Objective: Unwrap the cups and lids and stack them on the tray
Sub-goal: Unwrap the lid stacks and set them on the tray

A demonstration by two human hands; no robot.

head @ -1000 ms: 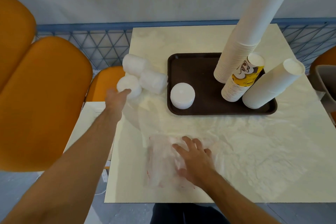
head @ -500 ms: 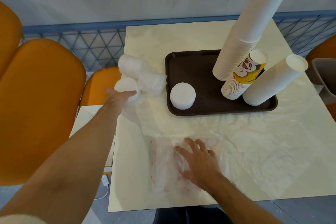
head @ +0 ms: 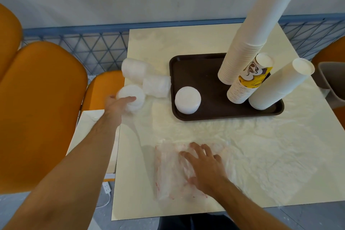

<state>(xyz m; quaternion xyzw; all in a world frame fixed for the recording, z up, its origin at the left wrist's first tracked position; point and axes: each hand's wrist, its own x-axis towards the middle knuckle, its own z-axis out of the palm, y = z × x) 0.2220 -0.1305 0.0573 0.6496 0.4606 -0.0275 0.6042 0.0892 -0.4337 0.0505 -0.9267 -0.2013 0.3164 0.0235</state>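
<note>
3 wrapped lid packs (head: 147,82) beside tray (head: 197,65) w/ cup stacks (head: 250,41).

Matt paper cups (head: 255,30), smooth dark plastic tray (head: 188,67), crinkled clear plastic wrap (head: 168,173).

Soft, even daylight is spread across the pale cream marble-look tabletop (head: 196,43), with faint shadows cast beside the dark brown plastic tray (head: 192,65). Mild glare is seen on the crinkled clear plastic wrap (head: 261,147). Straight edges are bowed by wide-angle distortion, and fine detail is softened throughout.
</note>
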